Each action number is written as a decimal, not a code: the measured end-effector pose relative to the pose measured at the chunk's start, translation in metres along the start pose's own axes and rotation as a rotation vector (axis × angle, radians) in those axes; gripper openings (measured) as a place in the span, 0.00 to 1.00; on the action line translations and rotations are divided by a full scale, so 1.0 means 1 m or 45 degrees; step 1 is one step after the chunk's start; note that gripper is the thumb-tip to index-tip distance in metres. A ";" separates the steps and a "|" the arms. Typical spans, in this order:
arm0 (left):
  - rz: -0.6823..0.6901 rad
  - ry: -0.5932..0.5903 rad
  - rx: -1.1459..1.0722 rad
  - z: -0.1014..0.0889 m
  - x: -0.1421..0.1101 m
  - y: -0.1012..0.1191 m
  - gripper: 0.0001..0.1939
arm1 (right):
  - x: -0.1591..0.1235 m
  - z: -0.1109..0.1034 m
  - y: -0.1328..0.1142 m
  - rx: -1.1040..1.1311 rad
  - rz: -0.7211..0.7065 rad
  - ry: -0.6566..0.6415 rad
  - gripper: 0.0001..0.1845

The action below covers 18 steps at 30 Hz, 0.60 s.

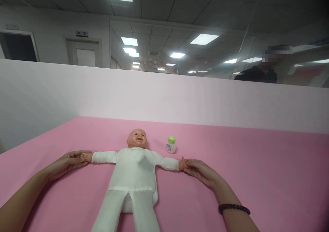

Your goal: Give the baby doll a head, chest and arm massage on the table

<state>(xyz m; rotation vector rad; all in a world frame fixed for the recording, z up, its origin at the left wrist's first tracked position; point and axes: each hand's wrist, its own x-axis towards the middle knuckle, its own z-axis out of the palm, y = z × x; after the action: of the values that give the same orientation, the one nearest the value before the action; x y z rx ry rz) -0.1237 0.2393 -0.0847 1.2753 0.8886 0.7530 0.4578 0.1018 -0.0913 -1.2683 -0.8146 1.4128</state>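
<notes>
A baby doll (136, 172) in white cloth lies on its back on the pink table (246, 170), head toward the far side and legs toward me. Both its arms are stretched out sideways. My left hand (69, 163) is closed around the doll's small hand at the left, thumb on top. On the other side, my right hand (202, 172) pinches the doll's other hand between thumb and fingers. A small clear bottle with a green cap (171, 145) stands upright beside the doll's head, apart from both my hands.
A white partition (164, 98) runs along the table's far edge. Behind it are a glass panel with reflected ceiling lights, a door (84, 55) at the left, and a person in dark clothing (257, 74) at the right.
</notes>
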 end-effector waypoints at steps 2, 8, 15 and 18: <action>0.007 0.010 0.025 0.002 0.000 0.000 0.21 | 0.001 -0.002 0.001 -0.005 0.000 -0.008 0.13; 0.001 0.002 0.064 0.008 -0.002 0.004 0.21 | 0.001 -0.003 0.002 -0.008 0.014 0.005 0.17; 0.012 -0.063 -0.031 -0.008 0.007 -0.007 0.20 | 0.005 -0.004 0.004 0.007 0.014 0.017 0.16; -0.004 -0.025 -0.036 -0.013 0.011 -0.011 0.18 | 0.005 -0.004 0.004 0.010 0.005 0.025 0.12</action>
<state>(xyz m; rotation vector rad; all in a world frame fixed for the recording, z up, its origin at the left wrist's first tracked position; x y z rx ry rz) -0.1304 0.2532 -0.0980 1.2540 0.8611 0.7475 0.4614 0.1052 -0.0972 -1.2760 -0.7929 1.4036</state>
